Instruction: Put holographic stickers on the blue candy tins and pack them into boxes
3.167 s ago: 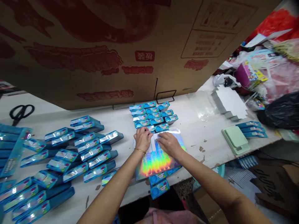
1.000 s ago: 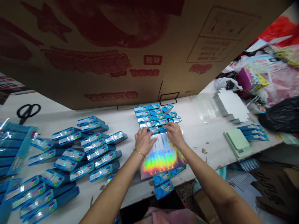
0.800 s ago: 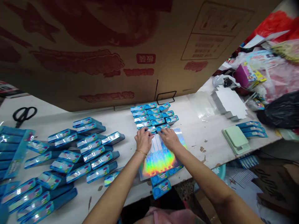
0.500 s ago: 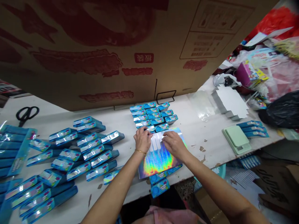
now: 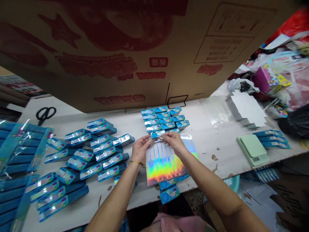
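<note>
My left hand (image 5: 140, 149) and my right hand (image 5: 174, 141) are close together, thumbs and fingers pinched at either end of a small shiny sticker (image 5: 158, 134). It lies on or just over the top of a blue box in the nearest row; the frame does not show whether it is stuck down. Just below my fingers, a rainbow-sheened sticker sheet (image 5: 166, 167) with upright strips rests on the table. Beyond my fingers stand rows of small blue boxes (image 5: 166, 120) with round marks. A blue box (image 5: 170, 194) pokes out from under the sheet's near edge.
Many blue boxes (image 5: 106, 154) with shiny labels stand left, by clear packs (image 5: 26, 151) and black scissors (image 5: 45, 114). A large carton (image 5: 120, 64) walls the back. At right are a green scale (image 5: 252, 149), white card stack (image 5: 247, 108) and clear bags (image 5: 213, 111).
Both hands have moved from the sheet's upper part to the nearest box row, bringing a sticker there. The camera view has shifted slightly left.
</note>
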`<state>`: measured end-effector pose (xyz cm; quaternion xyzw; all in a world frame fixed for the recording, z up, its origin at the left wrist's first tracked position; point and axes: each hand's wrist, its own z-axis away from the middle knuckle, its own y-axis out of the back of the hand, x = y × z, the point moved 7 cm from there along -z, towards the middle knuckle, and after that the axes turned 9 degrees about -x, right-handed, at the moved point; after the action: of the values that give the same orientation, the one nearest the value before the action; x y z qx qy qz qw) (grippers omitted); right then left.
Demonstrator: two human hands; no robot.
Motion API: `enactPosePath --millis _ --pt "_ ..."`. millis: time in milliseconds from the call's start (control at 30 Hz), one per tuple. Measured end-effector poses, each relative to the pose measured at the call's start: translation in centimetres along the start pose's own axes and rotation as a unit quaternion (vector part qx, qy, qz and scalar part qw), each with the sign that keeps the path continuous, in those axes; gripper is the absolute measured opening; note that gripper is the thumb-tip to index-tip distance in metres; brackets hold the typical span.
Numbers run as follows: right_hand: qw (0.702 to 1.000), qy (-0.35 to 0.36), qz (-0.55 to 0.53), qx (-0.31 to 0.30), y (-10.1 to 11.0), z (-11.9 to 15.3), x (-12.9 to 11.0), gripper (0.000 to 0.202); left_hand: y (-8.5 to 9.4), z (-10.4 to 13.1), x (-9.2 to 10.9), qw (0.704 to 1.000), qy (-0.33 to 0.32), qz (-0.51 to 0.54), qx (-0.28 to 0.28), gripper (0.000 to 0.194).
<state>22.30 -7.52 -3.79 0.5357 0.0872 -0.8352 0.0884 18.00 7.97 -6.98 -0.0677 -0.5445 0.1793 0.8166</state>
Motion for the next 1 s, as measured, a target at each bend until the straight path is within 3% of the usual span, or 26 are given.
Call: enactPosePath --millis 167,300,567,767,900,1000 --pt "0.999 0.008 -0.024 0.038 -1.4 -1.4 1.1 0.018 1.6 -0.9 0.3 0.998 0.018 0.053 0.034 0.048" --pt "0.998 0.002 -0.026 0.059 -1.7 -2.3 2.0 0.018 1.8 -2.0 0.7 0.999 0.012 0.039 0.002 0.056" --pt "0.973 0.069 0.19 0.114 -0.6 -2.7 1.0 0.012 2.7 -4.4 0.0 0.999 0.011 -0.044 0.002 0.045" --pt "0.961 0.06 0.247 0.109 -1.0 -2.9 1.0 0.012 3.5 -5.3 0.0 0.995 -0.031 -0.09 0.012 0.044" --pt "0.932 0.066 0.339 0.113 -1.4 -3.0 0.5 0.013 3.3 -5.7 -0.1 0.99 -0.064 -0.127 0.001 0.038" --pt "0.881 0.083 0.451 0.116 -2.0 -2.8 -0.1 0.015 2.7 -5.9 -0.7 0.985 -0.088 -0.148 -0.011 0.035"
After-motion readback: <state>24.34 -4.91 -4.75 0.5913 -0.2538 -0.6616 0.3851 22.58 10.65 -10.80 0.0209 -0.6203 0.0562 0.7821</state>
